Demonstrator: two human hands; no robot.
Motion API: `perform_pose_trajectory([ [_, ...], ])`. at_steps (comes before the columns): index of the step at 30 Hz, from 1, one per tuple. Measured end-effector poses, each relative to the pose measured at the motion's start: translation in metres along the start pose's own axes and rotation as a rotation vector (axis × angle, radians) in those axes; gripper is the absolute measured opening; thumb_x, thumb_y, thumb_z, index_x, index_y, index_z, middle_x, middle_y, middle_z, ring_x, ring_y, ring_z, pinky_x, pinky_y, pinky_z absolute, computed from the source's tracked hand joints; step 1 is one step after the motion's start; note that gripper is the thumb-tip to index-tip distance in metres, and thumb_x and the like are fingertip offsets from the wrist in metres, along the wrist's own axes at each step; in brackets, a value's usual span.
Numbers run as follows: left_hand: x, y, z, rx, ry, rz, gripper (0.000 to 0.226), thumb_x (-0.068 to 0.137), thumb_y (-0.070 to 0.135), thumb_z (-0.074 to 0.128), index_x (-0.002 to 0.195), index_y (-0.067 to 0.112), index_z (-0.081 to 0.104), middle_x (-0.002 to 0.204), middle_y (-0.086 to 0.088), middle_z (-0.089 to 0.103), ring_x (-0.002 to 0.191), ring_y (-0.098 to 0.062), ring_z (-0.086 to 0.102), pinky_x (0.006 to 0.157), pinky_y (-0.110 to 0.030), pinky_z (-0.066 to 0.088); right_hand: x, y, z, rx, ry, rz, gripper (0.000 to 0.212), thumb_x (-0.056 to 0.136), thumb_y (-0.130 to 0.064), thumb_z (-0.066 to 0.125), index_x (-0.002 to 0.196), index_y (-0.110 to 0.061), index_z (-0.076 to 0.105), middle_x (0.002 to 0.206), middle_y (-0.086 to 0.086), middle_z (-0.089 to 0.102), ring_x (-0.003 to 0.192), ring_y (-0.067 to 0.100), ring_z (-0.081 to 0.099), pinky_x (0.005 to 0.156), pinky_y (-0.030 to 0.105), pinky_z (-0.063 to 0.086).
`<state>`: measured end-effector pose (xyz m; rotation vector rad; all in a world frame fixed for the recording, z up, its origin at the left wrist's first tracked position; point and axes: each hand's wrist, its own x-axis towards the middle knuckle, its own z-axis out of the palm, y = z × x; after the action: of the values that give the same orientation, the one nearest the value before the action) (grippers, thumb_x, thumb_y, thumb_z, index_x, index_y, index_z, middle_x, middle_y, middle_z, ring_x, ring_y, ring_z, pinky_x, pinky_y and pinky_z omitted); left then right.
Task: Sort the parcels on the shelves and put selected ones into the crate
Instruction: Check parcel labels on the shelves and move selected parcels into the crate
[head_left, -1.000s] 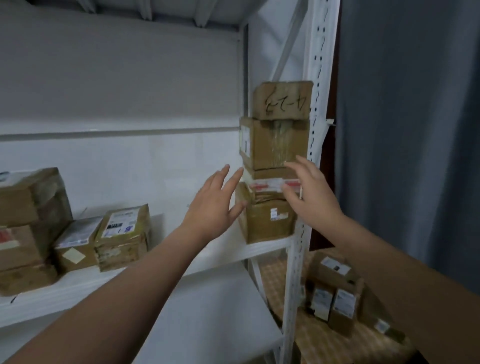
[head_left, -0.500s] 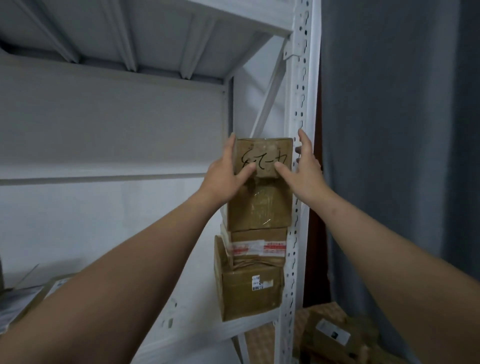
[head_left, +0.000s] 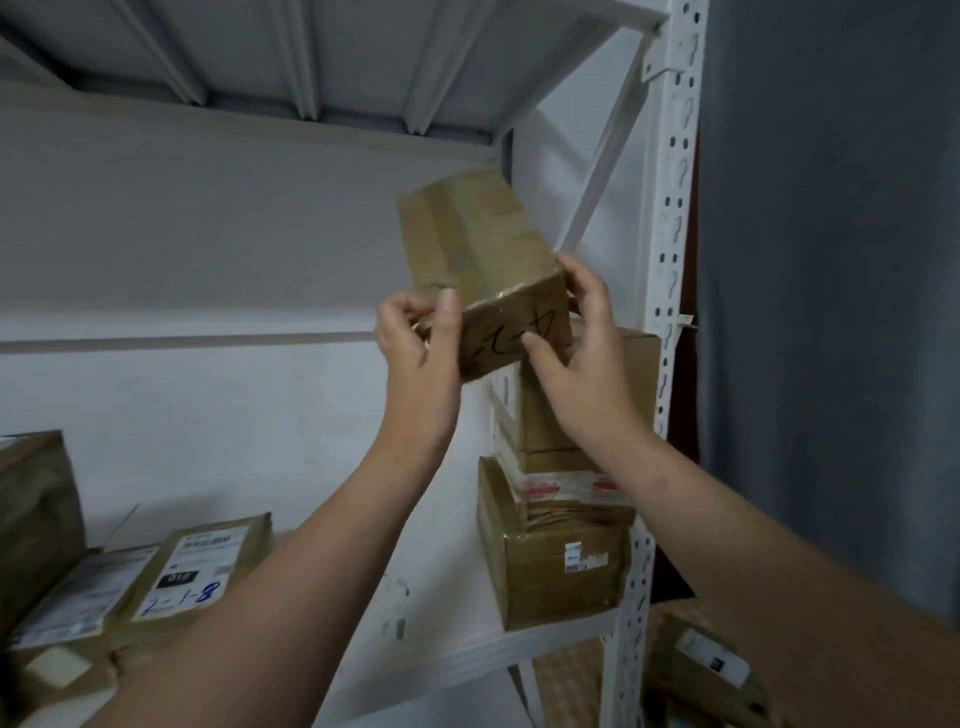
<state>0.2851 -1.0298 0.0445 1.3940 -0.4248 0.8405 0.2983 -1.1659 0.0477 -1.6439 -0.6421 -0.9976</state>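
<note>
**Small brown cardboard parcel (head_left: 483, 249) held up above the stack, crate not in view**

The small brown cardboard parcel is held in the air at the right end of the white metal shelf (head_left: 467, 657). It is tilted so that its near end face, marked with dark handwriting, is turned toward the camera. It is raised just above a stack of brown cardboard boxes (head_left: 550, 561). No contact with the stack is seen, though the parcel's lower right corner is hidden by a hand.

The left hand (head_left: 415, 348) is clamped on the near left corner, with the thumb laid on the written face and the fingers curled round the side. The right hand (head_left: 576, 358) is closed on the right edge, with the thumb pressed on the same face and the fingers wrapped behind.

The sorting is judged to be far from finished. One parcel is in hand and appears to be under inspection. No crate is shown, so its contents cannot be told.

Much is left on the shelf:
- the stack under the hands
- a flat brown parcel with a white label marked "2-1-8" (head_left: 202, 566) at the lower left
- larger brown boxes (head_left: 36, 519) at the left edge

More labelled parcels (head_left: 711, 670) are seen on the floor beyond the white perforated upright (head_left: 675, 260), beside a grey curtain (head_left: 831, 312).

Whether the held parcel is one to be selected cannot be told. Its transfer to the crate, or its return to the shelf, is not yet done.
</note>
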Motion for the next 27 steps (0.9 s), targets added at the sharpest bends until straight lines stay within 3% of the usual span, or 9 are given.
perform_pose_trajectory([
  [4, -0.034, -0.019, -0.059, -0.011, 0.113, -0.137, 0.032, 0.09, 0.052, 0.05, 0.085, 0.026, 0.033, 0.1, -0.011, 0.044, 0.092, -0.029, 0.052, 0.089, -0.059, 0.048, -0.05, -0.023, 0.044, 0.037, -0.099, -0.12, 0.06, 0.082, -0.018, 0.064, 0.12, -0.06, 0.042, 0.126, -0.04, 0.038, 0.129, 0.021, 0.042, 0.108, 0.043, 0.039],
  [8, -0.078, -0.047, -0.104, 0.064, 0.12, -0.168, 0.022, 0.088, 0.048, 0.055, 0.094, 0.033, 0.039, 0.108, -0.006, 0.051, 0.104, -0.026, 0.057, 0.093, -0.057, 0.047, -0.094, -0.018, 0.074, 0.301, -0.066, 0.136, 0.031, 0.077, -0.049, 0.062, 0.105, -0.035, 0.058, 0.118, 0.001, 0.057, 0.112, 0.014, 0.055, 0.094, 0.032, 0.047],
  [10, -0.094, -0.059, -0.119, 0.132, 0.126, -0.192, 0.022, 0.082, 0.055, 0.054, 0.095, 0.042, 0.041, 0.113, -0.004, 0.052, 0.109, -0.027, 0.055, 0.096, -0.055, 0.045, -0.111, -0.012, 0.086, 0.289, -0.046, 0.307, 0.04, 0.067, -0.059, 0.065, 0.095, -0.032, 0.058, 0.112, 0.006, 0.057, 0.102, 0.011, 0.057, 0.086, 0.022, 0.047],
  [12, -0.107, -0.068, -0.129, 0.188, 0.118, -0.219, 0.024, 0.08, 0.059, 0.052, 0.097, 0.046, 0.042, 0.117, -0.007, 0.051, 0.111, -0.025, 0.053, 0.098, -0.051, 0.044, -0.125, -0.004, 0.097, 0.243, -0.091, 0.455, 0.049, 0.059, -0.06, 0.074, 0.097, -0.035, 0.054, 0.113, 0.003, 0.058, 0.104, 0.012, 0.058, 0.09, 0.029, 0.05],
  [15, -0.115, -0.073, -0.14, 0.297, 0.076, -0.212, 0.027, 0.083, 0.056, 0.051, 0.104, 0.041, 0.041, 0.122, -0.007, 0.047, 0.116, -0.022, 0.048, 0.103, -0.044, 0.04, -0.138, 0.005, 0.105, 0.379, -0.162, 0.669, 0.059, 0.069, -0.041, 0.082, 0.115, -0.035, 0.045, 0.113, -0.002, 0.064, 0.103, 0.014, 0.064, 0.096, 0.043, 0.052],
  [17, -0.113, -0.076, -0.146, 0.313, 0.007, -0.253, 0.021, 0.087, 0.045, 0.053, 0.105, 0.038, 0.043, 0.12, -0.005, 0.05, 0.115, -0.021, 0.05, 0.102, -0.04, 0.042, -0.144, 0.01, 0.105, 0.376, -0.153, 0.712, 0.085, 0.064, -0.043, 0.083, 0.133, -0.039, 0.034, 0.127, -0.003, 0.058, 0.112, 0.013, 0.061, 0.1, 0.041, 0.049],
  [20, -0.109, -0.074, -0.149, 0.312, -0.083, -0.315, 0.013, 0.094, 0.039, 0.053, 0.106, 0.033, 0.051, 0.115, -0.005, 0.058, 0.107, -0.018, 0.057, 0.097, -0.04, 0.047, -0.156, 0.01, 0.107, 0.14, -0.132, 0.55, 0.112, 0.058, -0.044, 0.084, 0.148, -0.035, 0.019, 0.145, -0.009, 0.038, 0.13, 0.006, 0.04, 0.105, 0.027, 0.038],
  [22, -0.108, -0.064, -0.145, 0.306, -0.066, -0.362, 0.035, 0.09, 0.054, 0.05, 0.113, 0.028, 0.055, 0.12, -0.002, 0.057, 0.108, -0.01, 0.058, 0.098, -0.036, 0.047, -0.168, 0.01, 0.112, -0.135, -0.147, 0.322, 0.115, 0.06, -0.036, 0.087, 0.151, -0.021, 0.019, 0.141, -0.006, 0.037, 0.126, 0.002, 0.033, 0.1, 0.02, 0.03],
  [27, -0.103, -0.046, -0.135, 0.008, 0.02, -0.517, 0.09, 0.06, 0.059, 0.067, 0.135, 0.023, 0.034, 0.119, 0.01, 0.059, 0.108, -0.006, 0.061, 0.091, -0.031, 0.053, -0.198, 0.02, 0.125, -0.594, -0.14, -0.148, 0.116, 0.045, -0.046, 0.09, 0.139, -0.01, 0.032, 0.134, 0.006, 0.041, 0.12, 0.021, 0.039, 0.101, 0.036, 0.033],
])
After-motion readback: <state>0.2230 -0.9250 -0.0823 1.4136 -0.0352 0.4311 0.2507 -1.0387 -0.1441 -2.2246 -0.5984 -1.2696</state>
